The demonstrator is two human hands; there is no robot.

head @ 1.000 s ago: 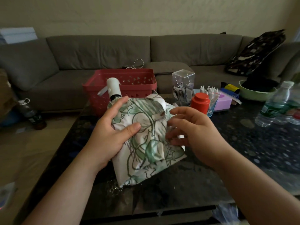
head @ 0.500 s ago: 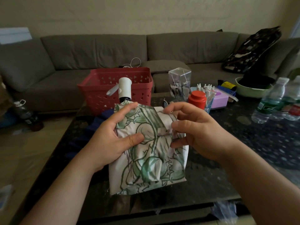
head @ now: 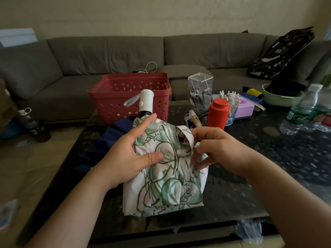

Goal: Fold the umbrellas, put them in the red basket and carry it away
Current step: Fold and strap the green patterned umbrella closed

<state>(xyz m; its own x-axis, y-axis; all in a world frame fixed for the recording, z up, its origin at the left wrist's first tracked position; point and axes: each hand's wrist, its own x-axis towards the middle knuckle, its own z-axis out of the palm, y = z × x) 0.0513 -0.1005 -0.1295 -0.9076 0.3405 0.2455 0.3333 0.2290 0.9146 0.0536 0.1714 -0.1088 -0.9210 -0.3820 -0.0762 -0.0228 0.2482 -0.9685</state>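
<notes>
— What can't we make out here?

— The fingers of our left hand go behind the folded umbrella, so we see only the index finger along its top and the thumb pressed on the leaf-print cloth. The umbrella's black shaft is mostly hidden; just the white handle sticks out above, in front of the red basket. A dark blue cloth lies on the desk behind our left wrist, and we cannot tell what it is.

— What has changed since half a second ago?

— We've lifted the bundle a little higher, and our right hand has drawn the closing strap further round the canopy, down to the small snap at the middle.

— And the grip on each side?

— The left is curled round the bundle, holding it upright over the desk's near edge. The right has its fingertips closed, pinching the strap end at the snap, the other fingers loosely bent.

— Where's the basket?

— At the desk's far edge, left of the clear pen box and the red bottle.
</notes>
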